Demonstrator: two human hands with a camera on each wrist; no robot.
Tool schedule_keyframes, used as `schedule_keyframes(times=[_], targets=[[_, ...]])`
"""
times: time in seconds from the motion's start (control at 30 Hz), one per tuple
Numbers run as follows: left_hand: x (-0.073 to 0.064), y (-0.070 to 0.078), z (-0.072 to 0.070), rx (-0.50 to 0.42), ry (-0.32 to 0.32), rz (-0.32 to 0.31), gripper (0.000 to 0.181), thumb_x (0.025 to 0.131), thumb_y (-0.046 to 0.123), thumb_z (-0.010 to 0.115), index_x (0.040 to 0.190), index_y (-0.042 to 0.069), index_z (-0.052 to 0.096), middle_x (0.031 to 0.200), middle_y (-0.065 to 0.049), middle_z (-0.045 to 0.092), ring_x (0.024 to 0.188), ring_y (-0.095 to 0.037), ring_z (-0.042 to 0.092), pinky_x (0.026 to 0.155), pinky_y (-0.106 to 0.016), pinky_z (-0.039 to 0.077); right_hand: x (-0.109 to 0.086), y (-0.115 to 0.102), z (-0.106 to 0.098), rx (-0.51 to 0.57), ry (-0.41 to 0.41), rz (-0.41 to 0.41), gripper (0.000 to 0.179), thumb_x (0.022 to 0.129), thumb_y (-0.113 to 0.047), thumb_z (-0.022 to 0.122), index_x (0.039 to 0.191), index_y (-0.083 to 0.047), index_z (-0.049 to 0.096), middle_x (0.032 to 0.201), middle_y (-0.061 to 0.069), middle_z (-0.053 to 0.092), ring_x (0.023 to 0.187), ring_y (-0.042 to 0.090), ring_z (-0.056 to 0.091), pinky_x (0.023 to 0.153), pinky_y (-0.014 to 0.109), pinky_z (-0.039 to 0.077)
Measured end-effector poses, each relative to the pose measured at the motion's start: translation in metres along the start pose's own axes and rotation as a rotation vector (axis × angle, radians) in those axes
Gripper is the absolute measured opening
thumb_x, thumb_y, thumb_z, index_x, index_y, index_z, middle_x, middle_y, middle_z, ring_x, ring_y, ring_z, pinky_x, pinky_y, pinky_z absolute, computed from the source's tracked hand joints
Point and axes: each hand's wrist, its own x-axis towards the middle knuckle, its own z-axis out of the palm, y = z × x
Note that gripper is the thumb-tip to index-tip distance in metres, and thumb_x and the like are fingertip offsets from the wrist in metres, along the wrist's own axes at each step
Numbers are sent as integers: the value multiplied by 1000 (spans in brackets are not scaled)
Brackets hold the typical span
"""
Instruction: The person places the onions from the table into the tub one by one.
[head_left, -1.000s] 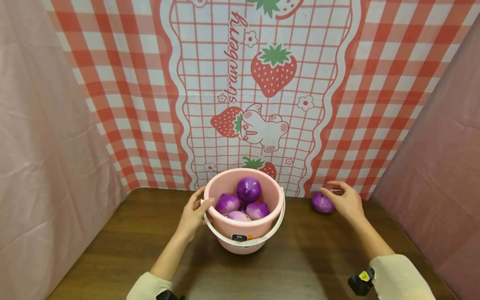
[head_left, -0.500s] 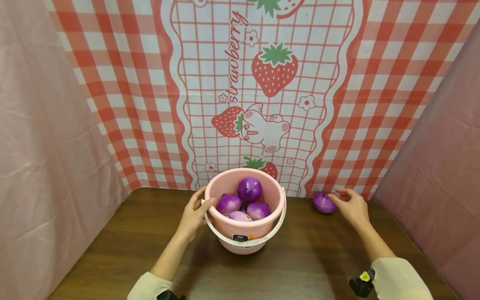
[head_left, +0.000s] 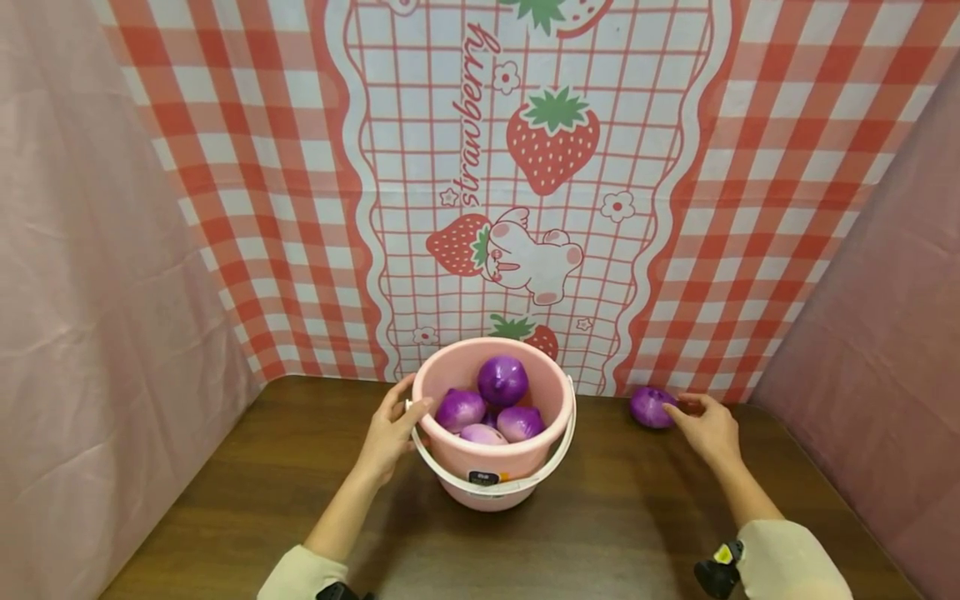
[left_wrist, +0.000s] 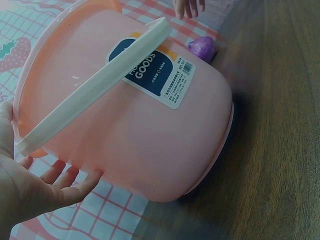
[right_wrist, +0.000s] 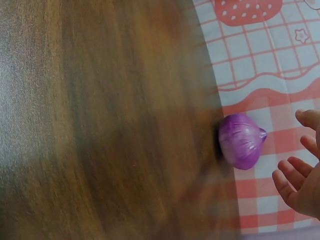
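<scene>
A pink bucket [head_left: 487, 458] with a white handle [left_wrist: 95, 90] stands on the table, several purple onions [head_left: 502, 381] inside it. My left hand [head_left: 388, 429] holds the bucket at its left rim; the thumb lies over the edge and the fingers spread along the outer wall. To the right of the bucket, one loose purple onion [head_left: 652, 407] sits at the back of the table with its pointed tip up. My right hand [head_left: 708, 429] is just right of that onion, fingers loosely bent and holding nothing. In the right wrist view a gap shows between the fingertips and the onion [right_wrist: 242, 141].
The dark wooden table [head_left: 600, 533] ends at a hanging red-checked strawberry cloth [head_left: 555, 142] close behind the bucket and onion. Plain pink curtains [head_left: 97, 292] close off both sides.
My right hand has drawn off the loose onion to the right, its fingers moving from above the onion to beside it. The left hand and bucket have stayed in place.
</scene>
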Motion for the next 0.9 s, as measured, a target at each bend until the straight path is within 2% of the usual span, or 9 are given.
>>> schedule_keyframes(times=[0.63,0.9], targets=[[0,-1,-1,-10,-6,5,56,91,22,60,142,21,38,124,-25,52,73,-9,61,60,-27,57,1,8,16,20,-12,48,53,88,-35,62,124,3,53,125,31,52,114,45,47,94,53,41],[0,0,0,-6,7,3,55,91,21,61,141,21,39,119,-21,54,73,-10,61,61,-28,58,2,15,23,19,-13,63,54,88,-34,63,124,3,52,123,32,52,113,46,47,94,55,40]])
